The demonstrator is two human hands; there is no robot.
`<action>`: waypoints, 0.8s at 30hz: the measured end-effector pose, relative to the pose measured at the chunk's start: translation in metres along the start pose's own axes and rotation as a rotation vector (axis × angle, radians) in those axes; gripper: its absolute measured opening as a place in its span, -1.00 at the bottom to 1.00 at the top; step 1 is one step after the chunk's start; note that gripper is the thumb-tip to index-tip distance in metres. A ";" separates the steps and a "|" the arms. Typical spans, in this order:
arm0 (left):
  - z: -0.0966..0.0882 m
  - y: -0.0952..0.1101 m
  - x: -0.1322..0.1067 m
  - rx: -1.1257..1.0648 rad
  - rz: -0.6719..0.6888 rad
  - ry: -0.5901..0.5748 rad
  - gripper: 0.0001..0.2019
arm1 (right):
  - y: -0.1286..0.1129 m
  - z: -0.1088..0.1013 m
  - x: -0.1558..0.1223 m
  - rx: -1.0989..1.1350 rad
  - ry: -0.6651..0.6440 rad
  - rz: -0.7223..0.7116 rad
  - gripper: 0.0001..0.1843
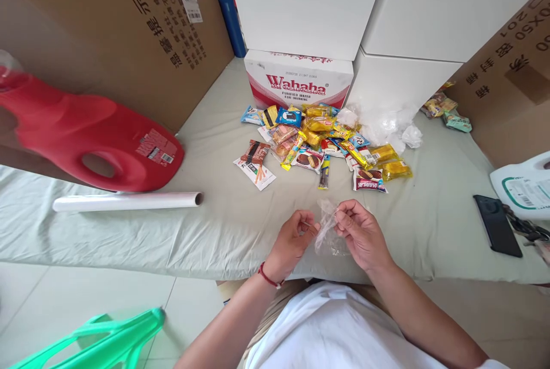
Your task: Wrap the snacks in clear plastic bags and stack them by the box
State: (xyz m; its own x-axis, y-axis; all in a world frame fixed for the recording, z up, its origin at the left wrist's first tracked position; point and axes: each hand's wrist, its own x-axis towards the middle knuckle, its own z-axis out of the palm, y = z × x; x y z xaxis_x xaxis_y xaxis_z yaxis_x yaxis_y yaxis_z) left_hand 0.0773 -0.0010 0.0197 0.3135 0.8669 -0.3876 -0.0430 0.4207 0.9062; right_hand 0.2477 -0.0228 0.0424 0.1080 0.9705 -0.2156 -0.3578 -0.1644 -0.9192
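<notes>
A clear plastic bag (329, 237) hangs crumpled between my two hands, just over the near edge of the cloth-covered surface. My left hand (294, 240), with a red cord at the wrist, pinches the bag's left side. On the other side, the fingers of my right hand (358, 231) are closed on its upper right part. Beyond my hands lies a heap of wrapped snacks (318, 122) in yellow, blue, red and white packets. A brown packet (255, 152) rests on a white packet (255, 173) at the heap's left.
A red jug (124, 128) lies at the left behind a white plastic roll (124, 201). Crumpled clear bags (382, 122) sit right of the snacks. A Wahaha carton (296, 79) stands behind. At right are a black phone (497, 224) and white bottle (524, 185).
</notes>
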 end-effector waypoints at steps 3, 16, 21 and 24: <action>0.002 0.002 0.004 -0.145 -0.159 -0.145 -0.43 | 0.001 -0.005 -0.002 -0.101 -0.076 -0.086 -0.83; 0.008 0.007 0.016 -0.436 -0.170 -0.138 -0.50 | 0.005 -0.036 -0.029 -0.410 -0.078 -0.294 -0.79; 0.012 0.005 0.008 -0.149 -0.249 -0.262 -0.37 | 0.018 -0.047 -0.026 -0.287 0.013 -0.232 -0.79; 0.017 0.006 0.005 -0.031 -0.241 -0.295 -0.38 | 0.024 -0.048 -0.022 -0.251 -0.001 -0.246 -0.86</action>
State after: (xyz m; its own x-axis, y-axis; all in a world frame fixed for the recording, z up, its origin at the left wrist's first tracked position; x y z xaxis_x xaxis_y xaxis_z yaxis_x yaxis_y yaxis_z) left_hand 0.0945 0.0018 0.0261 0.5776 0.6297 -0.5194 0.0383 0.6147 0.7878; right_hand 0.2809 -0.0568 0.0100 0.1620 0.9865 0.0225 -0.0816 0.0361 -0.9960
